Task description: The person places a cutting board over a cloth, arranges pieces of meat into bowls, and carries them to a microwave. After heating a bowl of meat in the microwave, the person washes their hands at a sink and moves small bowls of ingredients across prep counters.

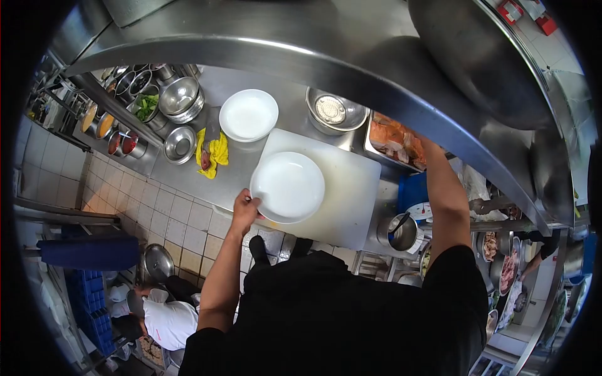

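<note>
My left hand (245, 210) is closed on the rim of a white plate (288, 187), thumb over its near left edge. The plate is over a white cutting board (352, 203). My right hand (429, 148) reaches under the steel shelf to a metal tray (394, 158) of orange-red meat pieces (390, 136). The shelf edge hides the fingers of that hand. Behind the board on the left lies a second white plate (249, 115).
A steel shelf (263, 51) arches over the counter. Left are a yellow cloth (217, 152), stacked metal bowls (180, 100) and sauce containers (130, 145). A strainer (330, 109) stands behind the board, a pot (401, 232) right. Another person (168, 323) is at lower left.
</note>
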{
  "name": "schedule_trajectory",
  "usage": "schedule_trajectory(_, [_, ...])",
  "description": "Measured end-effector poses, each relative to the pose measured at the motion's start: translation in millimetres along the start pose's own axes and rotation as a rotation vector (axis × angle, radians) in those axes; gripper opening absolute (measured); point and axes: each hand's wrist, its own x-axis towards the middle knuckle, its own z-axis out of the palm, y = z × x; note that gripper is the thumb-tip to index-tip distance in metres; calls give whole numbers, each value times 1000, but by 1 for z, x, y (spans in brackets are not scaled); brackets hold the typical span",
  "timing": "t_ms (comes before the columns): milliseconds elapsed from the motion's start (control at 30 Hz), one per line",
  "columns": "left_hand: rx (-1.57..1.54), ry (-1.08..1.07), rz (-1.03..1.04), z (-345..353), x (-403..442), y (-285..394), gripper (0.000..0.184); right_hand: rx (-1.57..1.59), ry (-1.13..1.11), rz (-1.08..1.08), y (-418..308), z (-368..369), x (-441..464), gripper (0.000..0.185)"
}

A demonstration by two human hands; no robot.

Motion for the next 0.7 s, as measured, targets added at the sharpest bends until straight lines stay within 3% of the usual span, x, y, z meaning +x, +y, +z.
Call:
schedule_trajectory(100, [67, -131, 30, 14, 1, -25, 6, 642, -171, 171, 5, -4, -17, 39])
schedule_trajectory(167, [91, -185, 33, 23, 3, -30, 6, 1009, -445, 278, 7, 6, -43, 41])
schedule_trajectory(300, [181, -231, 49, 38, 9, -37, 7, 1337, -834, 307, -9, 35, -122, 49])
schedule_trajectory(433, [167, -246, 40, 42, 3, -40, 15, 1207, -828, 425, -24, 65, -197, 48])
schedule_trajectory(567, [248, -277, -190, 28, -3, -33, 36, 1001, -879, 401, -19, 93, -233, 49])
schedule_trajectory(633, [834, -71, 143, 26, -14, -11, 50, 740, -775, 407, -30, 108, -250, 47])
schedule_trajectory(667, [756, -92, 182, 24, -17, -6, 68, 746, -759, 397, -30, 118, -258, 47])
schedule_trajectory(700, [755, -92, 187, 25, -19, 1, 68, 811, -844, 449, -27, 126, -262, 45])
